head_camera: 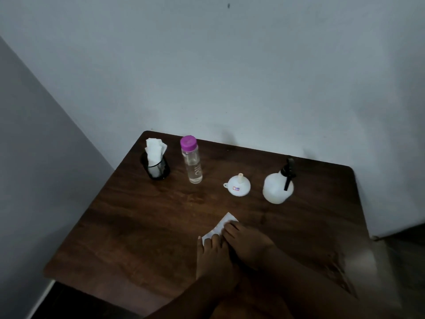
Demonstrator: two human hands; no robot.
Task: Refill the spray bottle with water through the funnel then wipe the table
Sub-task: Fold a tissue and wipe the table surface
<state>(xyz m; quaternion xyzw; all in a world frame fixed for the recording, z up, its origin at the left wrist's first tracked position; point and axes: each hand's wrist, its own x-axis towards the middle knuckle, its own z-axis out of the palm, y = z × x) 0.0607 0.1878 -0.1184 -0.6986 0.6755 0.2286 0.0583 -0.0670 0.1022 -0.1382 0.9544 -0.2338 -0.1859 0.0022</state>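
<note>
Both hands lie on a folded white tissue [221,224] near the front middle of the dark wooden table [138,215]. The left hand [215,259] has its straight fingers laid on the tissue's near corner. The right hand [249,245] rests just beside it, touching it, with its fingertips flat on the tissue's right edge. Neither hand is clenched or pinching; the fingers press the paper against the wood, and its far corner sticks out beyond them.

The white spray bottle [277,189] stands upright towards the back right, well apart from the hands, with its black trigger head [289,168] fitted on top. Its body is cloudy plastic, so how much is in it cannot be told. Just to its left the white funnel [238,186] sits upside down on its wide rim, spout pointing up (a small sticker shows on its side).

Farther left stands a clear water bottle [193,164] closed with a purple cap [188,142]. It holds clear liquid, though the level is hard to read in the dim light. At the back left corner a black mesh cup [158,169] holds a bunch of white tissues [154,148] standing up above its rim. A pale wall [230,65] rises behind the table.
</note>
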